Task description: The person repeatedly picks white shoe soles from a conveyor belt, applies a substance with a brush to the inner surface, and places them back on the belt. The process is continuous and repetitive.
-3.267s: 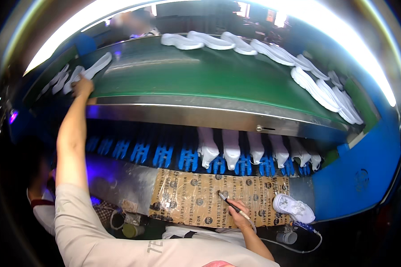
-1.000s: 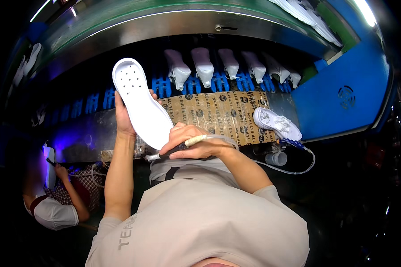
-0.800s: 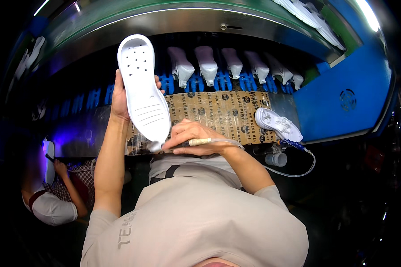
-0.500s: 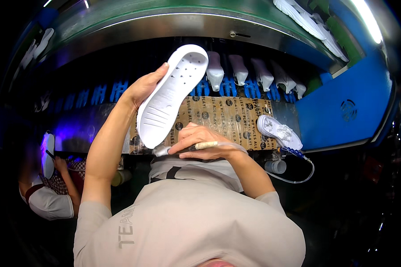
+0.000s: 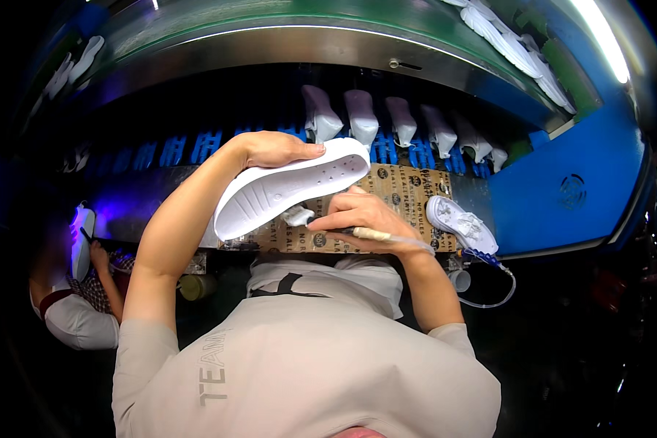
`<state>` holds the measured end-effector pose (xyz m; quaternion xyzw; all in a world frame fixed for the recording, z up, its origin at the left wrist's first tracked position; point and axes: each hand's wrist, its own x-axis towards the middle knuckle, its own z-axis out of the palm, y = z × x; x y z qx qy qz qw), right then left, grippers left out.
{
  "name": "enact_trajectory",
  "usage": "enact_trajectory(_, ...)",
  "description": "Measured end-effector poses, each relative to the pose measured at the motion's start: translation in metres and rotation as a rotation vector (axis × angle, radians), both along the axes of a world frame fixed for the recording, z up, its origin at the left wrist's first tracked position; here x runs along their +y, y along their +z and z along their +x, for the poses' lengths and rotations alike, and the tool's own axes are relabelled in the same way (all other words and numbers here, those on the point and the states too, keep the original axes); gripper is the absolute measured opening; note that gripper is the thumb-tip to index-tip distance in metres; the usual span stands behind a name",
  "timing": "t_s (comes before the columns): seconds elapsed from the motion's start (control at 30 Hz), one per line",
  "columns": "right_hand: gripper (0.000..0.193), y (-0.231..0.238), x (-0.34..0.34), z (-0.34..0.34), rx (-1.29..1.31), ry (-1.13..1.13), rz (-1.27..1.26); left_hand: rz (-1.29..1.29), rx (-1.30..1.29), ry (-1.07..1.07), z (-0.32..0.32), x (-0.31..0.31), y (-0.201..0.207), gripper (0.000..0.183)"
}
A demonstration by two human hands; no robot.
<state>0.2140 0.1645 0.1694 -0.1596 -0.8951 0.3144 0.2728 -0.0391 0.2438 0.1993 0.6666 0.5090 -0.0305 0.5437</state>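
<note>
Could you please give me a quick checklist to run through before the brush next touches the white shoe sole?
1. Left hand grips the white shoe sole firmly at its upper edge: ok.
2. Right hand holds the brush with its tip beside the sole: ok.
3. Sole's inner face turned toward the brush: ok.
4. Brush loaded with enough glue: cannot tell.
5. Patterned cardboard mat lies below the work: ok.
6. Finished white shoe on the mat's right end lies apart from the brush: ok.
</note>
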Motion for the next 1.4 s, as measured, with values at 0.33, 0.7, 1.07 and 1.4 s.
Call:
enact_trajectory(0.33,0.039,0.011,0.012,0.026,-0.068,-0.143,0.066,0.089,0.067,-0.004,-0.017,-0.008,0.004,0.085)
enact_trajectory(0.7,0.024,0.02,0.014,0.045,-0.221,-0.201,0.132,0.06,0.108,0.011,-0.018,-0.019,0.017,0.075)
enact_trajectory(1.07,0.036,-0.055,0.016,0.1,0.88,-0.501,-0.321,0.179,-1.434,0.424,0.049,0.169,0.148,0.059)
enact_trajectory(1.4,0.034,-0.152,-0.004,0.093,0.525,-0.687,-0.513,1.166,0.842,0.913,-0.185,0.192,0.07,0.061)
